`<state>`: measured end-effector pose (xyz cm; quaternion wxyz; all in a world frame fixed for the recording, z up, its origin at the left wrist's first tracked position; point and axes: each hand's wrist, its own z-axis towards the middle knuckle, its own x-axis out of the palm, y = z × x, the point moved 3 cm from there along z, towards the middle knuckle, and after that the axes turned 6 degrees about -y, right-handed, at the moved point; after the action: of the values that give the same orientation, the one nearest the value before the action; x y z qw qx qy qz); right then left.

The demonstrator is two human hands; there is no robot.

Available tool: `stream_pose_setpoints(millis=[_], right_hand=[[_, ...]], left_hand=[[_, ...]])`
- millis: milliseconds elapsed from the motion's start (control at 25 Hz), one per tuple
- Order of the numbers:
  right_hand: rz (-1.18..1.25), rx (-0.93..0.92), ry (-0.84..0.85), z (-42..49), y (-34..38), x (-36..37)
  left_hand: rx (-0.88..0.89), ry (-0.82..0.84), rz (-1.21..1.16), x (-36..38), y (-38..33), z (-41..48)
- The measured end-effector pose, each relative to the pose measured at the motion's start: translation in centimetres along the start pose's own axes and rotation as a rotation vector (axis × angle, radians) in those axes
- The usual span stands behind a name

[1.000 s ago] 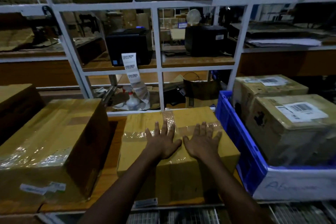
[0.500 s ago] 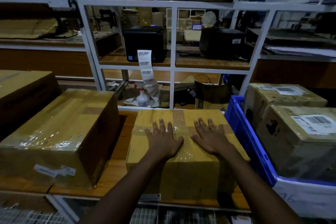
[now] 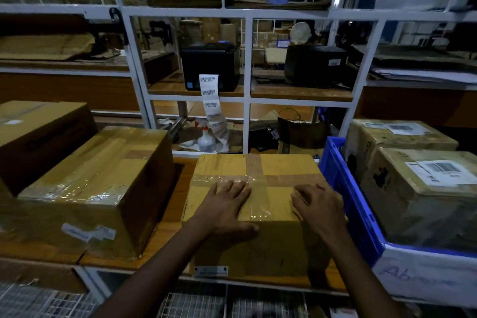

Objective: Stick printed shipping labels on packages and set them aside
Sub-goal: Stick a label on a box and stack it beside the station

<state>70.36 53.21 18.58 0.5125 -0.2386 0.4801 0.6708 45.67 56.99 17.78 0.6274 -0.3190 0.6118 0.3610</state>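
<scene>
On the bench [image 3: 165, 240], between a carton [image 3: 98, 170] and a blue crate [image 3: 346, 193]: both hands on a taped box [image 3: 284, 168].
It sits square to the bench edge, front face toward the person, top slightly wider than deep. The left hand [image 3: 227, 204] lies flat on top, fingers straight, thumb at the near edge. The right hand [image 3: 318, 205] rests near the right edge, fingers bent and blurred. Forearms cover part of the front, where a small sticker [image 3: 211, 271] is unreadable. The cardboard is brown, with clear tape crossing on top.
</scene>
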Motion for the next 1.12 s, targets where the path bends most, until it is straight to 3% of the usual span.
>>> stream_pose_setpoints(millis=[120, 240, 360, 440, 520, 600, 640, 760, 920, 1040, 1120], right_hand=[[-0.112, -0.038, -0.007, -0.2, 1.4, 0.4], [-0.065, -0.093, 0.03, 1.0, 1.8, 1.2], [0.17, 0.161, -0.179, -1.5, -1.0, 2.1], [0.515, 0.405, -0.186, -3.8, -2.3, 2.9], [0.703, 0.466, -0.182, -5.0, -2.5, 3.6], [0.724, 0.471, -0.187, -5.6, -2.2, 4.0], [0.718, 0.519, -0.18, -5.9, -2.0, 4.3], [0.669, 0.683, -0.122, -6.1, -1.3, 4.4], [0.599, 0.538, -0.146, -1.5, -0.2, 1.3], [0.619, 0.401, -0.023, 1.6, 0.2, -0.6], [0.647, 0.383, 0.07, 1.4, 0.0, 0.1]], left_hand=[[-0.025, -0.023, 0.056, -0.5, 1.3, -0.1], [-0.178, -0.038, 0.039, -0.3, 2.6, -0.7], [-0.397, -0.262, -0.006, 1.5, 3.8, -3.9], [-0.522, -0.489, -0.264, 3.2, 4.0, -6.4], [-0.667, -0.622, -0.699, 5.9, 4.3, -8.2], [-0.726, -0.606, -1.015, 8.5, 3.8, -9.5], [-0.729, -0.566, -1.054, 9.1, 3.5, -9.8], [-0.736, -0.553, -0.971, 7.9, 3.4, -9.3], [-0.818, -0.567, -0.593, 2.2, 7.1, -6.0], [-0.782, -0.384, -0.419, -0.6, 10.6, -4.2], [-0.71, -0.325, -0.426, -0.8, 11.1, -4.3]])
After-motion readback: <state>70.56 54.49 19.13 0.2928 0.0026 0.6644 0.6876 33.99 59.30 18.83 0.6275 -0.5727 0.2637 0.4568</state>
